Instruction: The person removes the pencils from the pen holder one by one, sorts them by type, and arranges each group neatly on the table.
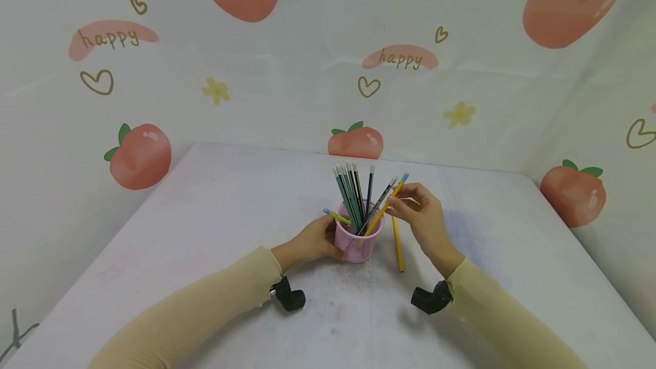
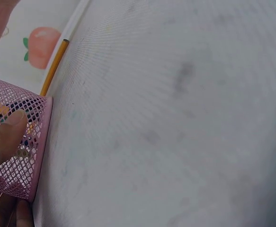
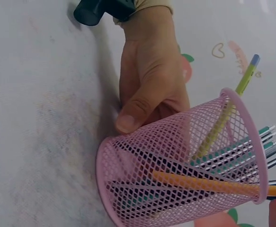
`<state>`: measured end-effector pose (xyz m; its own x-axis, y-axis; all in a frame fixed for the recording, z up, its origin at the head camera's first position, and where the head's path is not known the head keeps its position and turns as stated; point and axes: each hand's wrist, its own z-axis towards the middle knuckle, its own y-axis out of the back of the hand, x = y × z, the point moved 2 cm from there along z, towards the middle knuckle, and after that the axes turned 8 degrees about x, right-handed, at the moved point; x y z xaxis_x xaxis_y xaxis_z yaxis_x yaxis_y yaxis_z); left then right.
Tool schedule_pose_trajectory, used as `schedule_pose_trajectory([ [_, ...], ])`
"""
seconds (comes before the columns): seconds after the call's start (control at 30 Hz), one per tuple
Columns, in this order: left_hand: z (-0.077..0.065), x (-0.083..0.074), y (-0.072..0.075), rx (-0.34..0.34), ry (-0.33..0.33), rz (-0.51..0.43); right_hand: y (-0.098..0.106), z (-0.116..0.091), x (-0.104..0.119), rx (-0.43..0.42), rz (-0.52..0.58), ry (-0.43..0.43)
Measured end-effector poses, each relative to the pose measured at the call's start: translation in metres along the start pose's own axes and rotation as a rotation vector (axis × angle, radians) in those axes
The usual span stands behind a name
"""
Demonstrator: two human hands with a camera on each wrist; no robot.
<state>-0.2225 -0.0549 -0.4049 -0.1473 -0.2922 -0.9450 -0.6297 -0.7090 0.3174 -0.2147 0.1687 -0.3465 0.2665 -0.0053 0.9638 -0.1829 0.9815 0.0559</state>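
My left hand (image 1: 311,240) grips a pink mesh pencil cup (image 1: 360,250) from its left side, thumb in front and the other fingers behind. Several green and dark pencils (image 1: 347,195) with white ends lean inside it, beside a yellow-green pencil (image 3: 244,81) with a blue end. At the cup's right rim, my right hand (image 1: 424,214) pinches an orange-yellow pencil (image 1: 384,208) near its blue top end. Through the mesh, in the right wrist view, this pencil's lower part (image 3: 194,181) shows inside the cup. Another yellow pencil (image 1: 398,248) lies on the table right of the cup.
The white table (image 1: 246,198) has faint smudges and reaches back to a white cloth backdrop (image 1: 287,113) printed with fruit, hearts and flowers. A black wrist camera mount (image 1: 289,295) sits below the left sleeve, and a second mount (image 1: 431,298) below the right sleeve.
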Motion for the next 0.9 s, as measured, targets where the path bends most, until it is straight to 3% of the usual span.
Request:
schedule_pose_trajectory([
  [0.63, 0.0, 0.0, 0.001, 0.005, -0.005, -0.025, 0.017, 0.01, 0.034, -0.1, 0.078, 0.111],
  [0.9, 0.0, 0.002, 0.001, 0.012, -0.018, -0.003, 0.028, 0.012, 0.052, -0.155, 0.211, 0.173],
])
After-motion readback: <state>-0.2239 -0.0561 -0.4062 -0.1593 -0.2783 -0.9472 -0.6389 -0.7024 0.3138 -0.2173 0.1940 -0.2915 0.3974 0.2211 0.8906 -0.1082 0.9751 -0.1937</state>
